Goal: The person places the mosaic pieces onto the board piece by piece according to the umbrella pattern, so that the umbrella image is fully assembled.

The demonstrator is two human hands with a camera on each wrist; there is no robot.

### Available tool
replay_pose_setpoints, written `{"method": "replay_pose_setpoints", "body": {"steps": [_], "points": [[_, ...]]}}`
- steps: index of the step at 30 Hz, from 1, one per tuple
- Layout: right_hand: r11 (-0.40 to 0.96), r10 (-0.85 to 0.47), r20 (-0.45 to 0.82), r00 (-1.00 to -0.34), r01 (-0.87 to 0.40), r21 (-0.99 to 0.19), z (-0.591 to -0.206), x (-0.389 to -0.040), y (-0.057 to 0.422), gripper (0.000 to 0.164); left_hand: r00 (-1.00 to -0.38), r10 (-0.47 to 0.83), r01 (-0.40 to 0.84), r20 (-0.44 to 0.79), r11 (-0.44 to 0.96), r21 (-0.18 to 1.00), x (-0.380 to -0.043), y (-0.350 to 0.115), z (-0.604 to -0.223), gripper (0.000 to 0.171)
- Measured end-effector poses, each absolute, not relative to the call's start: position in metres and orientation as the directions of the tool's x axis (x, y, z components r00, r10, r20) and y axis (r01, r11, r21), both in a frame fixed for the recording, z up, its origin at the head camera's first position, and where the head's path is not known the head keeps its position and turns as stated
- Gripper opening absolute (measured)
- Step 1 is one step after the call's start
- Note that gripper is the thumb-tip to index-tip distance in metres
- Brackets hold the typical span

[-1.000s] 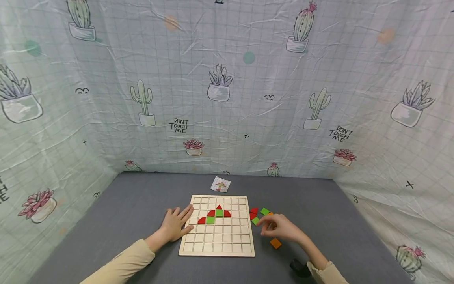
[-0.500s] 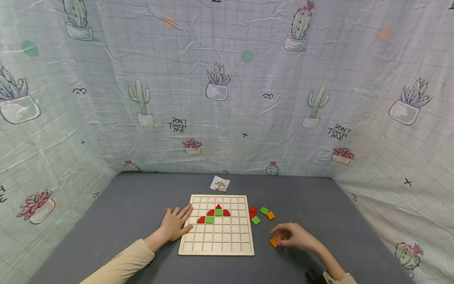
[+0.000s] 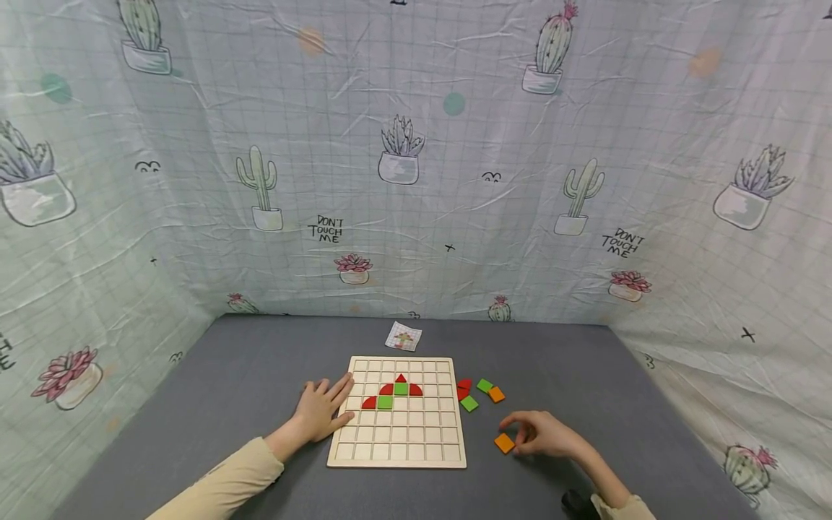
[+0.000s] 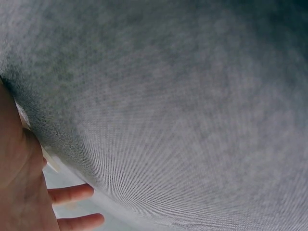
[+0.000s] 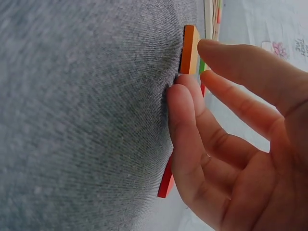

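An orange square tile (image 3: 504,443) lies on the grey table right of the wooden grid board (image 3: 442,453). My right hand (image 3: 547,433) is just right of it, fingers bent and spread, fingertips at the tile's edge. In the right wrist view the orange tile (image 5: 188,50) stands clear of a pinch, and part of a red piece (image 5: 165,180) shows behind the fingers. My left hand (image 3: 317,412) rests on the board's left edge, fingers spread. On the board are green squares (image 3: 385,401), red curved pieces (image 3: 416,390) and a red triangle (image 3: 401,378).
Beside the board's right edge lie red pieces (image 3: 464,388), two green tiles (image 3: 469,404) and another orange tile (image 3: 497,394). A small printed card (image 3: 403,336) lies behind the board. A cactus-print cloth (image 3: 416,217) hangs around the table.
My right hand has moved right and toward me, from beside the green tile to the nearer orange tile. The farther orange tile is now uncovered. My left hand stays on the board.
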State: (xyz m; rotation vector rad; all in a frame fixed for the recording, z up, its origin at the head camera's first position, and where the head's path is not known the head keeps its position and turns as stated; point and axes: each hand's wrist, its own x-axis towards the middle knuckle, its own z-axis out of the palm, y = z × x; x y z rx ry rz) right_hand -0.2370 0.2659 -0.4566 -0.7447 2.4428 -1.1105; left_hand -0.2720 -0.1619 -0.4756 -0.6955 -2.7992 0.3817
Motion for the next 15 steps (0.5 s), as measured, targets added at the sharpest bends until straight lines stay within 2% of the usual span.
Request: {"method": "replay_pose_setpoints", "body": {"steps": [15], "points": [[0.617, -0.569, -0.085, -0.818, -0.356, -0.702, -0.4588, -0.2404, 0.258, 0.022, -0.861, 0.483, 0.418, 0.159, 0.85, -0.319, -0.2734, -0.1623, -0.4774, 0.06]]}}
